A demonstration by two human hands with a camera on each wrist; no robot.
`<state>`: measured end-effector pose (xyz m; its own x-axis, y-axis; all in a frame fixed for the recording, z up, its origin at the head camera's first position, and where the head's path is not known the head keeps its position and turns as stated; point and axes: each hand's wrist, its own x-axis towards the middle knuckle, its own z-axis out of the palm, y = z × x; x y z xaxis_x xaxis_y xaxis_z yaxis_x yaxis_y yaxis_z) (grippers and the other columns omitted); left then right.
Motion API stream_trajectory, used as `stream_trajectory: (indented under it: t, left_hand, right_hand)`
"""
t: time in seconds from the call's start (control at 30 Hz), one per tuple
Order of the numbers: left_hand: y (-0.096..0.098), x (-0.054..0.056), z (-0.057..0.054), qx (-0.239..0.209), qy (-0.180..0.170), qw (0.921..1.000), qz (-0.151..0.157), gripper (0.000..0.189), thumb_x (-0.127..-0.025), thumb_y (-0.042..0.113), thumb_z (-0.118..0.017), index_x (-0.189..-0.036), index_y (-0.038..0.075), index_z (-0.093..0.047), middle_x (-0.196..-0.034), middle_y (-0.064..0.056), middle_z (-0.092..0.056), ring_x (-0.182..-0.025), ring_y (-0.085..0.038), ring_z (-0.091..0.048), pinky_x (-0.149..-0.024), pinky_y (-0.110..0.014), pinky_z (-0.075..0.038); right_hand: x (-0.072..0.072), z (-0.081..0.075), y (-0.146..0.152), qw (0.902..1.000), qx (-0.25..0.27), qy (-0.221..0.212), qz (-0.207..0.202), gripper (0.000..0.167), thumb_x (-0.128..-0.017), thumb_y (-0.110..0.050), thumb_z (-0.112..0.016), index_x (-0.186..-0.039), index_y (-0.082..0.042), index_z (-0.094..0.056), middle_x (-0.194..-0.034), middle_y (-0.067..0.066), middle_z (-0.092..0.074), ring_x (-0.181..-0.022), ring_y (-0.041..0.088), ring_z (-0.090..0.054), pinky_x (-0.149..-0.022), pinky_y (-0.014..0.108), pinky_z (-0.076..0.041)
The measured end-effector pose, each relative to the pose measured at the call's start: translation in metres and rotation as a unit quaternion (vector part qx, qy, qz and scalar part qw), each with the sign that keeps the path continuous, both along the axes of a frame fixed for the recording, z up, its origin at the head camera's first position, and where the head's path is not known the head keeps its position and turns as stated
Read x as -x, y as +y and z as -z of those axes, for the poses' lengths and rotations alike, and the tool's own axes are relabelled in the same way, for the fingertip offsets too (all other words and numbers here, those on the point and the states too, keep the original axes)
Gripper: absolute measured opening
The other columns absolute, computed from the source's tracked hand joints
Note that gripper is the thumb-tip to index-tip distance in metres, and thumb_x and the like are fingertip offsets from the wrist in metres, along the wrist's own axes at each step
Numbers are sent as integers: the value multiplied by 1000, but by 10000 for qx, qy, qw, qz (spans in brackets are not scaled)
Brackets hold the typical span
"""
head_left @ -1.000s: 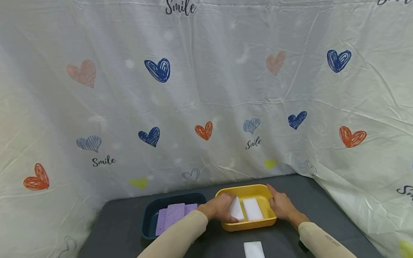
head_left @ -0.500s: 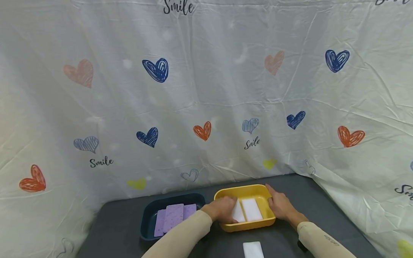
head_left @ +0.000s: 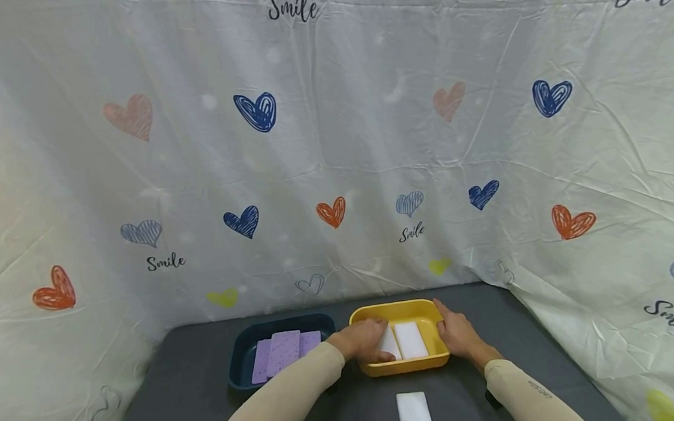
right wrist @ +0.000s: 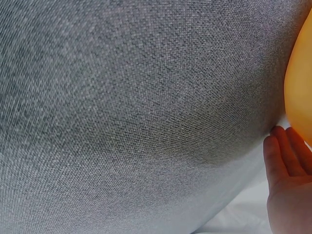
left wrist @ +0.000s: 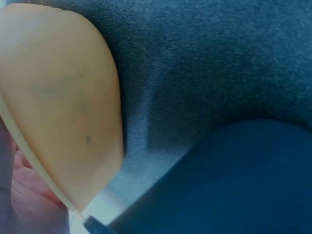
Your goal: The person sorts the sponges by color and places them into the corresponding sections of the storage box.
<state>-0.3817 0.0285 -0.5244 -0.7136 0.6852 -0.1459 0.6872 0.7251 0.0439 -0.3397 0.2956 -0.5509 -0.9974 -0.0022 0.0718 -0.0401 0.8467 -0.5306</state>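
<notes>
In the head view, a yellow tray [head_left: 410, 308] holds white sponge blocks that lie side by side. My left hand [head_left: 364, 341] reaches in over its left rim and grips the left white sponge [head_left: 390, 343], partly hiding it. The other white sponge [head_left: 411, 340] lies flat to the right of it. My right hand [head_left: 460, 333] holds the tray's right wall at the rim. In the right wrist view its fingers [right wrist: 287, 151] lie against the outside of the yellow wall. The left wrist view shows mostly the tray's outer side [left wrist: 58, 97].
A dark blue tray [head_left: 239, 362] with several purple speckled sponges [head_left: 284, 353] stands to the left. Another white sponge [head_left: 414, 412] lies on the dark grey table [head_left: 181, 377] in front of the yellow tray. Behind the table hangs a heart-printed curtain [head_left: 356, 129].
My left hand shifts slightly to the right over the left white sponge, its thumb further along the near end. The right hand and both trays stay in place.
</notes>
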Motion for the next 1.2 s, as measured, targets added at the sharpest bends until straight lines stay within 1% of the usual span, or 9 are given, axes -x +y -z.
stream_trajectory:
  t: [0.1,0.23,0.37,0.47,0.73,0.83,1.0,1.2]
  left_hand:
    - [-4,-1,-2,-171,-115,9998,26,88,-98,64,-74,-161,7,-51,-153,-11,-64,-136,-21,-65,-119,-37,-52]
    - [-9,-3,-5,-435,-287,9986,12,86,-101,62,-70,-164,8,-47,-161,-11,-59,-146,-24,-59,-124,-40,-48]
    - [-15,-5,-7,-704,-362,9969,-7,85,-103,61,-68,-166,9,-46,-163,-11,-57,-148,-25,-57,-125,-42,-47]
    - [-19,-6,-8,-891,-333,9954,64,84,-103,60,-68,-164,8,-47,-162,-11,-59,-147,-24,-58,-124,-42,-47]
    - [-27,-10,-7,-1238,-330,9915,247,83,-103,60,-68,-164,6,-49,-162,-10,-59,-148,-23,-58,-124,-42,-47]
    - [-27,-15,-7,-1365,-289,9895,375,82,-103,58,-69,-163,5,-50,-162,-10,-58,-149,-23,-56,-125,-42,-46]
    - [-25,-27,-12,-1526,-327,9861,561,81,-103,57,-69,-162,6,-51,-164,-9,-57,-151,-24,-55,-127,-42,-44]
    - [-25,-40,-14,-1606,-400,9835,729,81,-104,60,-64,-165,8,-48,-166,-7,-55,-153,-24,-53,-127,-43,-43]
  right_hand:
    - [0,0,0,10000,-4,-28,-3,59,-108,-6,-50,-165,3,-40,-145,29,-67,-98,26,-69,-99,56,-60]
    - [1,-1,0,10000,-58,-4,-34,58,-108,-6,-50,-165,3,-40,-144,29,-68,-94,25,-68,-95,54,-61]
    - [1,-1,0,9999,-81,28,-69,59,-108,-6,-50,-164,4,-40,-142,30,-68,-89,25,-67,-89,52,-61]
    - [1,-2,0,9999,-85,10,-70,59,-107,-6,-50,-164,4,-40,-141,31,-68,-87,25,-66,-88,51,-60]
    - [0,0,-1,9999,-131,-10,-64,59,-107,-5,-51,-164,5,-40,-143,30,-68,-94,26,-69,-98,56,-61]
    - [0,1,-1,9999,-143,-24,-62,59,-107,-6,-50,-164,4,-40,-143,30,-67,-94,26,-68,-98,56,-61]
    - [1,3,0,9999,-147,-53,-34,59,-107,-7,-50,-165,3,-39,-142,30,-68,-89,25,-66,-93,54,-61]
    - [2,2,0,9998,-181,30,-80,59,-107,-5,-50,-165,4,-40,-141,31,-68,-88,25,-67,-91,54,-61]
